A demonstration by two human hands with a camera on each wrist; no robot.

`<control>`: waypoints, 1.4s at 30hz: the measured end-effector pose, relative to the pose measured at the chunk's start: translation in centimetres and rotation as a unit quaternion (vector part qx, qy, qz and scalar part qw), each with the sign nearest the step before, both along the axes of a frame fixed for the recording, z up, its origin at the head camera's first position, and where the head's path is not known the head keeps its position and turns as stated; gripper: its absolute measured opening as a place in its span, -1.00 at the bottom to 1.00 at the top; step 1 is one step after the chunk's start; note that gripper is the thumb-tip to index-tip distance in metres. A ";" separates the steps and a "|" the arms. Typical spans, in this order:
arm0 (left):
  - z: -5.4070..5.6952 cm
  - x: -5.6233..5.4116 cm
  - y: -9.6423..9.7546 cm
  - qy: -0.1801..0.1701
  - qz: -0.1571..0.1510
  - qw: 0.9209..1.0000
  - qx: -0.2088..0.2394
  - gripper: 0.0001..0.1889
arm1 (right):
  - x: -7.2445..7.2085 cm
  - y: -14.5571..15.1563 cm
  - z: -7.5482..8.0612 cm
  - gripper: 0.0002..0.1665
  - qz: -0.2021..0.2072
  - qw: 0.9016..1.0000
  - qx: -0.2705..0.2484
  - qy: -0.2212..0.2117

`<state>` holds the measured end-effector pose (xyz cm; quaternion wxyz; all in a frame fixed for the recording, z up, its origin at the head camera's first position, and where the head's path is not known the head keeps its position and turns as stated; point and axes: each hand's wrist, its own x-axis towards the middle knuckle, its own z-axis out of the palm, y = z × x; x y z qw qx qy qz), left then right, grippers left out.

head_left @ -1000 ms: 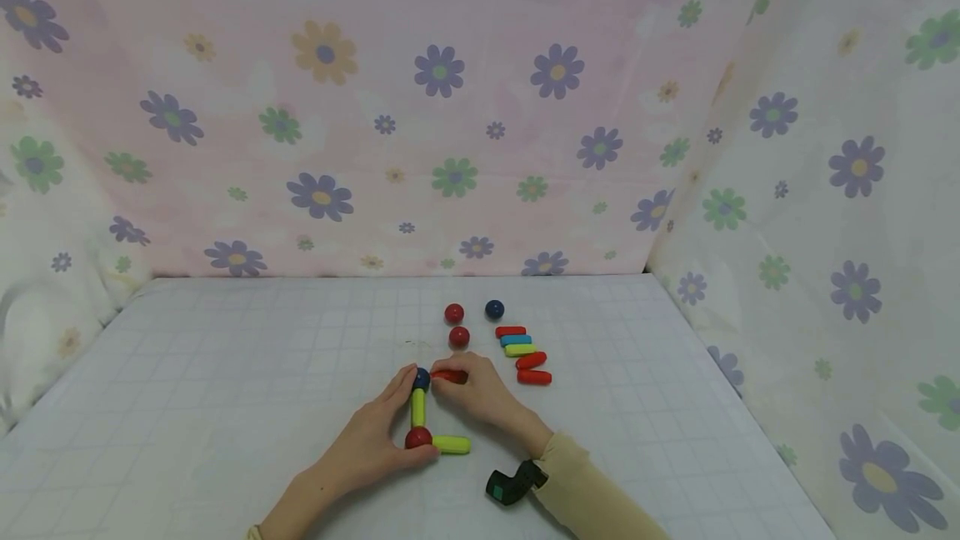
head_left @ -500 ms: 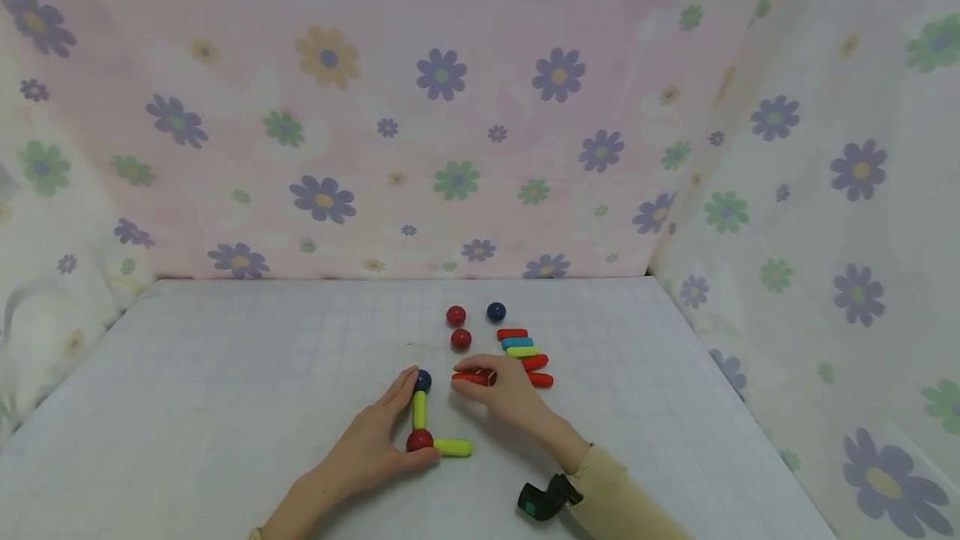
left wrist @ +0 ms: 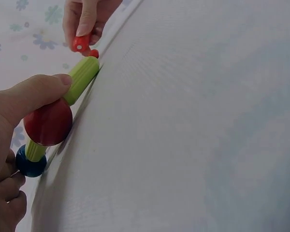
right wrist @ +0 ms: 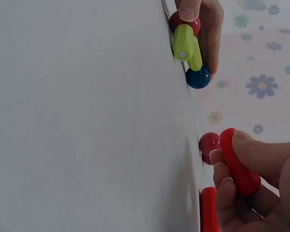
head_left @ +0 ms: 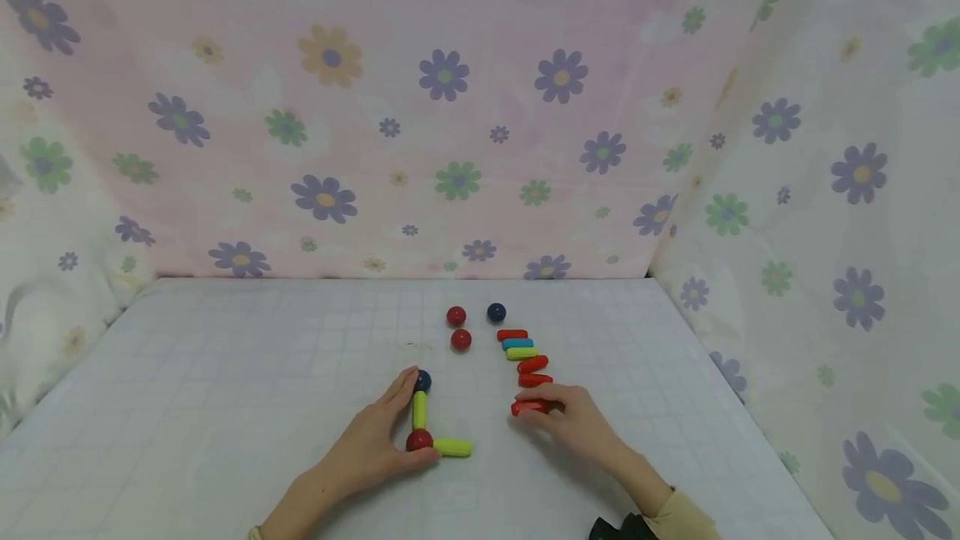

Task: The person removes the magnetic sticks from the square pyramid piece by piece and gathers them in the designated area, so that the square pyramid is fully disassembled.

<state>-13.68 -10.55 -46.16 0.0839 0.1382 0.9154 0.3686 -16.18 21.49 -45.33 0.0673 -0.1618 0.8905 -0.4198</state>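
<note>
My left hand point(head_left: 363, 444) holds an L-shaped piece on the table. A dark blue ball point(head_left: 423, 381) is at its far end, a lime-green magnetic rod point(head_left: 419, 411) runs down to a red ball point(head_left: 417, 440), and a second lime-green rod point(head_left: 453, 447) points right. In the left wrist view the thumb lies over the red ball and green rod; the fingertips are by the blue ball. Off to the right, my right hand point(head_left: 576, 419) pinches a red magnetic rod point(right wrist: 239, 164) between thumb and fingers, just in front of the row of loose rods.
Behind the right hand lie loose rods: red ones point(head_left: 533, 364), a lime-green one point(head_left: 522, 353), a blue one point(head_left: 517, 343). Two red balls point(head_left: 461, 340) and a dark blue ball point(head_left: 496, 312) sit farther back. Flowered cloth point(head_left: 510, 190) walls in the white table point(head_left: 247, 373).
My right hand has carried the red rod away from the blue ball, rightward and nearer to me, uncovering the loose red rods. The left hand and L-shaped piece stay put.
</note>
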 end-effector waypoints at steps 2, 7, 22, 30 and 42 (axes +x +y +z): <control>0.0 0.0 0.0 0.000 0.000 1.000 -0.002 0.22 | 0.2 0.8 -0.1 -0.67 0.025 1.000 -0.006 -0.005; 0.0 0.0 -0.1 0.002 -0.001 1.000 -0.001 0.22 | 0.0 1.9 -0.4 -0.74 0.079 0.996 -0.031 0.016; -0.1 0.0 0.1 0.002 -0.005 1.000 0.000 0.22 | -0.4 2.8 -2.4 -0.72 0.015 0.997 -0.039 0.062; -0.1 0.0 0.0 0.005 -0.002 1.000 0.000 0.21 | -0.5 2.4 -2.6 -0.71 -0.016 0.997 -0.035 0.073; -0.2 0.0 0.0 0.006 0.000 1.000 -0.002 0.22 | -0.8 2.6 -3.1 -0.65 -0.031 0.991 -0.053 0.122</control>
